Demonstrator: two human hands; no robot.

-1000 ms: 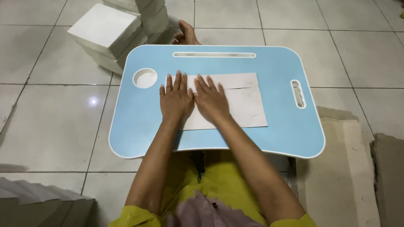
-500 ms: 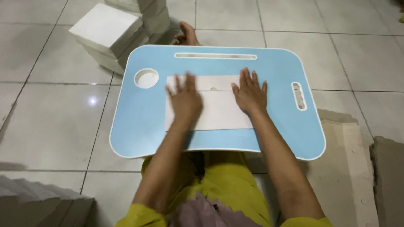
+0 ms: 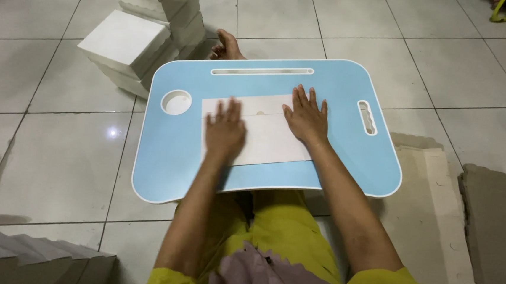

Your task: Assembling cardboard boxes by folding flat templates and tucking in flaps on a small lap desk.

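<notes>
A light blue lap table with a round cup hole, a long slot along its far edge and a small side slot stands over my legs. A white paper sheet lies flat on its middle, with a fold line across it. My left hand presses palm-down on the sheet's left part, fingers spread. Spread flat the same way, my right hand rests on the sheet's right end. Neither hand grips anything.
Stacks of white sheets stand on the tiled floor at the far left, and more stacks lie at the near left. Brown cardboard pieces lie on the floor to the right. A bare foot shows beyond the table.
Both hands were together at the sheet's centre. They have slid apart, the left toward the left end and the right toward the right end, flattening the paper.
</notes>
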